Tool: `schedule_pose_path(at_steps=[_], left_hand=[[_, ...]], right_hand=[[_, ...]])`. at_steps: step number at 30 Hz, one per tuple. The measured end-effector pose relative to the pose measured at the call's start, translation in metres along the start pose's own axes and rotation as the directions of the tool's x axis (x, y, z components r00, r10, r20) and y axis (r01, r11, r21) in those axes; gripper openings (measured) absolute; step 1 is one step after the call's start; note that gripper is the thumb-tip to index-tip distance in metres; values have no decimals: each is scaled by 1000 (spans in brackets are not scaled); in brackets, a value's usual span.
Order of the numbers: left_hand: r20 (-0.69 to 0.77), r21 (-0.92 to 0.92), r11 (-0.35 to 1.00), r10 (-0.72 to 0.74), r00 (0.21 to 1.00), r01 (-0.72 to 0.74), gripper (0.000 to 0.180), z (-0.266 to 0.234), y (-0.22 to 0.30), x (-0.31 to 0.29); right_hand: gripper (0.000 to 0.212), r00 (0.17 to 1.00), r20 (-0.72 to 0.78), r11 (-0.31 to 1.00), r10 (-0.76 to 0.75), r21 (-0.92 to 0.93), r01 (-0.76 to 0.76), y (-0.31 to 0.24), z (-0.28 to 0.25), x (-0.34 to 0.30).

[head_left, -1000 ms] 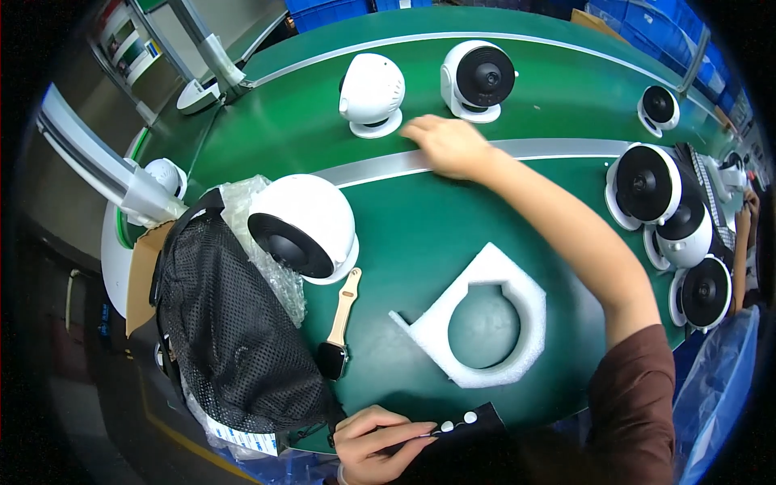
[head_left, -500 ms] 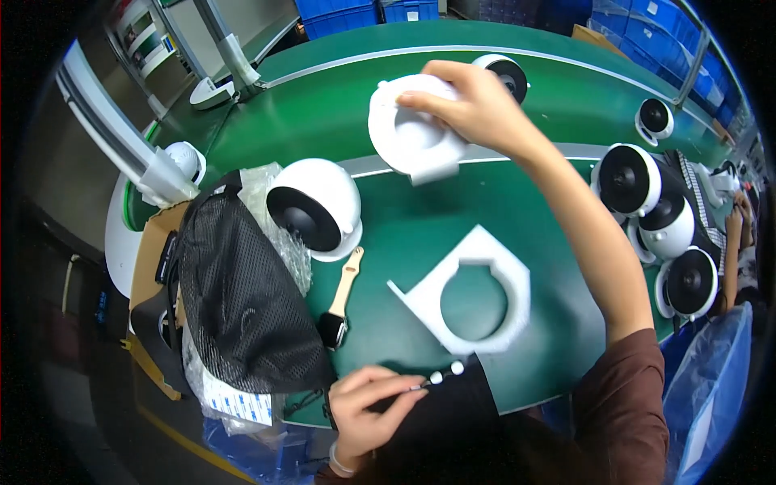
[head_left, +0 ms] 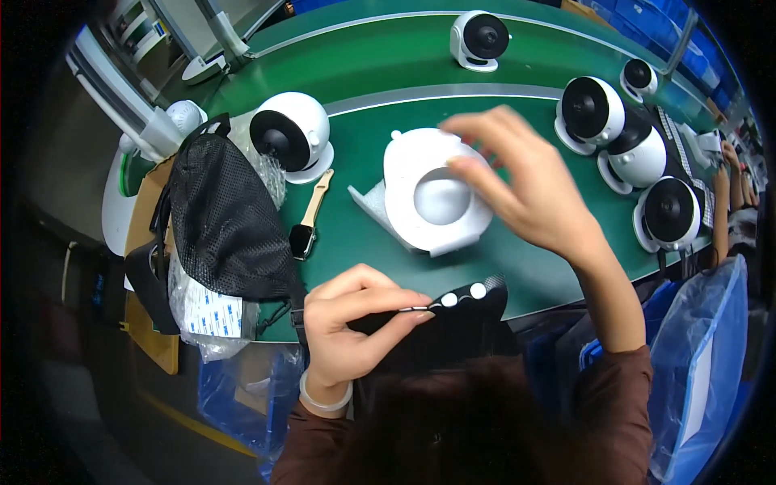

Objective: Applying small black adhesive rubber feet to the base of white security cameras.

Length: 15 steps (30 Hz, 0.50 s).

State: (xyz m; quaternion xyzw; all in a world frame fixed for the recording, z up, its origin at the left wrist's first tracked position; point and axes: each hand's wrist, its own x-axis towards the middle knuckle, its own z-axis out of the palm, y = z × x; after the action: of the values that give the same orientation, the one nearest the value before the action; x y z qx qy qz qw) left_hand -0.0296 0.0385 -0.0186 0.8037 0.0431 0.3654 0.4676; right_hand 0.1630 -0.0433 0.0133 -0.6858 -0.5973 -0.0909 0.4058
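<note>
My left hand (head_left: 347, 327) is closed in a pinch, thumb and forefinger on one end of a thin dark strip with white round pads (head_left: 450, 300). Ahead of it, a white round camera housing (head_left: 404, 198) lies with its circular opening facing up. Beneath the housing, the white foam holder (head_left: 368, 206) is mostly covered; one corner shows at the left. My right hand (head_left: 525, 182), slightly blurred, hovers at the housing's right side with thumb and fingers apart. Whether its fingertips still touch the housing is hard to see.
A smartwatch (head_left: 303, 238) and a white-and-black ball-shaped camera (head_left: 299, 133) lie left of the housing, beside a black mesh bag (head_left: 226, 218). Several similar cameras (head_left: 671, 212) stand at the right. Another camera (head_left: 477, 40) sits on the far green belt. A blue bin (head_left: 703, 372) is at the lower right.
My right hand has brought the housing down and nearer, from above the table onto the foam holder, and its fingers have spread. My left hand keeps its pinch on the strip. The whole view has shifted.
</note>
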Motion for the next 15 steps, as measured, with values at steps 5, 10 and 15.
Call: schedule_pose_path(at_steps=[5,10,15], left_hand=[[19,10,999,47,999,-48,21,2,3,6],[26,92,991,96,995,-98,22,9,16,11],[154,15,990,139,978,-143,23,4,-2,1]], right_hand=[[42,985,129,974,-112,211,83,-46,-35,-45],[15,980,200,969,6,241,-55,-36,-37,-72],[12,987,128,930,97,340,-136,-26,-47,-79]])
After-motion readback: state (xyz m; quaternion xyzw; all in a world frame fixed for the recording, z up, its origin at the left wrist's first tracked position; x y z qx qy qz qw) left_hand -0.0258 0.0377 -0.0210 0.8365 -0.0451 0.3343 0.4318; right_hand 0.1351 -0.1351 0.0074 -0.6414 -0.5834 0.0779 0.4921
